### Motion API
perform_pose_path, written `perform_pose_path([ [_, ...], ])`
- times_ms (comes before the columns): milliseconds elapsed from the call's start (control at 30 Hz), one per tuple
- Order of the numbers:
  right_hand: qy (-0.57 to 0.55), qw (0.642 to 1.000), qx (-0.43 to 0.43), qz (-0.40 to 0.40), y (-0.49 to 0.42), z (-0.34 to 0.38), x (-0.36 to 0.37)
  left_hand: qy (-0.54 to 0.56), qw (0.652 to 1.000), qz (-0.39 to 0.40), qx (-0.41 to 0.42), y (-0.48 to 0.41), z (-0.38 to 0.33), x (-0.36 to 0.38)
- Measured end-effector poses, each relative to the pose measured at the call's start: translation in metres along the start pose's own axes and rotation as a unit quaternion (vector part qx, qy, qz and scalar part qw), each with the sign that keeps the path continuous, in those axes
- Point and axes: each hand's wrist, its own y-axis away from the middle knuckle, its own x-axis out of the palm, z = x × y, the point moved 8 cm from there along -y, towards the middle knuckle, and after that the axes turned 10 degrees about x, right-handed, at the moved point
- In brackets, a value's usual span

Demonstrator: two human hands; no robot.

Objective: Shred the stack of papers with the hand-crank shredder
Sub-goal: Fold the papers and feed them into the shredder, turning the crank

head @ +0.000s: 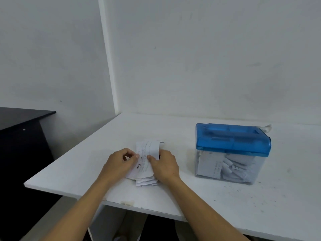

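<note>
Head view only. On the white table (173,129), near its front edge, a loose stack of papers (147,182), well apart from the blue-lidded shredder (232,143) off to the right. At the left edge of the curling top sheet (147,152), a pinch by the left hand (119,162), thumb against forefinger. At the right edge, the right hand (165,166), thumb laid on top and fingers curled round the lifted edge. Probably thin, light and limp, judging by that curl, so likely to sag, to slide off the pile, or to tear if tugged. Best taken by the two side edges, as here, and kept taut for feeding into the slot. Better peeled off one or a few at a time, to avoid dragging the sheets beneath. Inside the clear bin (225,168), many pale strips. At the far right corner of the lid, something pale, perhaps the crank (265,128); too small to tell.
</note>
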Motion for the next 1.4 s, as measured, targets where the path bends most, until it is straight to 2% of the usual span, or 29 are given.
perform_pose_path([
  [133,-0.072,0.997,-0.002,0.008,0.002,0.001,-0.006,0.11,0.993,0.035,-0.035,-0.002,-0.001,0.003],
  [267,-0.119,0.993,0.008,-0.008,0.001,-0.001,-0.012,0.116,0.989,0.068,-0.065,-0.002,-0.002,0.006],
  [500,-0.202,0.979,0.016,-0.036,-0.001,-0.008,-0.022,0.071,0.993,0.053,-0.073,-0.003,0.004,0.005],
  [633,-0.211,0.976,0.014,-0.042,-0.001,-0.008,-0.024,0.033,0.995,0.061,-0.071,-0.004,0.008,0.008],
  [867,-0.264,0.963,0.016,-0.056,-0.002,-0.012,-0.026,-0.059,0.996,0.054,-0.037,-0.003,0.011,0.012],
  [1033,-0.229,0.972,-0.033,-0.04,0.005,0.017,-0.035,-0.001,0.999,0.004,-0.052,-0.005,0.007,-0.001],
  [1167,-0.223,0.972,-0.078,0.0,0.015,0.047,-0.061,0.106,0.993,-0.05,-0.001,-0.011,-0.041,-0.017],
  [1267,-0.212,0.97,-0.115,0.002,0.024,0.069,-0.087,0.179,0.983,-0.023,0.039,-0.02,-0.101,-0.02],
  [1400,-0.206,0.966,-0.154,-0.031,0.038,0.093,-0.131,0.216,0.97,0.0,0.112,-0.034,-0.176,-0.014],
])
